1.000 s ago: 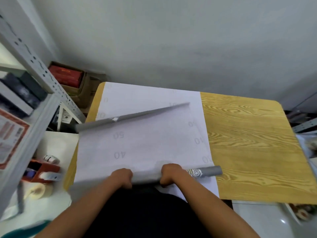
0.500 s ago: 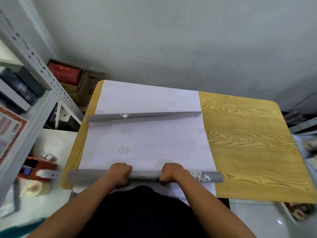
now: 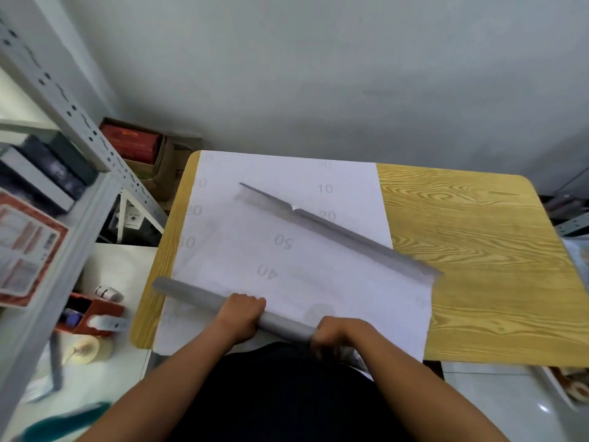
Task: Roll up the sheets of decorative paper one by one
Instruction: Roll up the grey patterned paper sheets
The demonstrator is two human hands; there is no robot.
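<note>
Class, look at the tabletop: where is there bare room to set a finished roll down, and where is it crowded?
The bare wood of the table, right of the sheets and out to the right and far edges, is free. The left half is crowded: sheets cover it, and the left hand and right hand grip the roll at the near edge.

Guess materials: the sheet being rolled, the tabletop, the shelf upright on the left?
Sheet: thin paper, white matte back with faint printed numbers, grey face on the curled edges. Tabletop: looks like yellow wood-grain laminate, grain too bold and regular for solid wood. Shelf upright: grey painted metal, with rows of punched slots.
</note>
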